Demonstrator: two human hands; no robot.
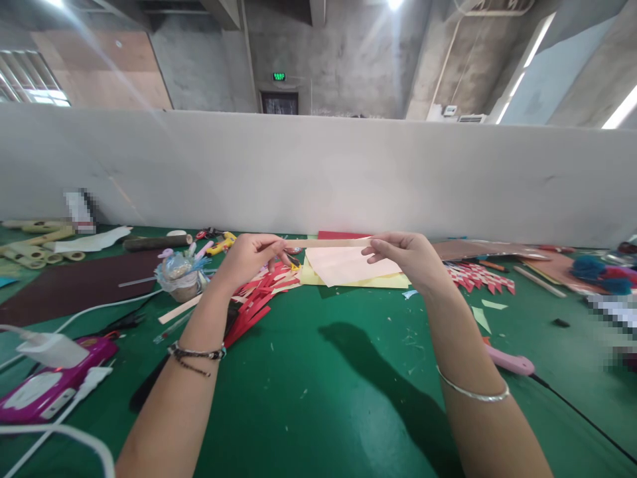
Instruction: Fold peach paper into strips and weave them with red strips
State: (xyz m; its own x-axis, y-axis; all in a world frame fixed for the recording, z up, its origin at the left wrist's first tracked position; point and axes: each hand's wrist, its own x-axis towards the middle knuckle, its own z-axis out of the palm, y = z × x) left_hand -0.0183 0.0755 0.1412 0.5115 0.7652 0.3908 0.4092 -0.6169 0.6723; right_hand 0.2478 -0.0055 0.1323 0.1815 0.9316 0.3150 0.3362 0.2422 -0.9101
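Note:
Both my hands are raised above the green table [318, 398] and hold one pale pink sheet of paper [343, 262] by its folded top edge. My left hand [251, 259] pinches the left end of that edge, fingers closed on it. At the right end, my right hand [405, 257] pinches it between thumb and fingertips. The sheet hangs down in a point between them. Below it lie yellow paper [378, 281] and a dark red sheet [338, 235]. A pile of red paper strips [253, 302] lies under my left wrist.
At left sit a pink phone [50, 385] with a white charger and cable, a dark brown sheet [74, 285], paper rolls [34, 245] and a small cup of tools [182, 275]. At right lie a pink cutter [512, 363], red-white cut pieces [478, 275], and pompoms [597, 272]. A white partition [318, 172] closes the far edge.

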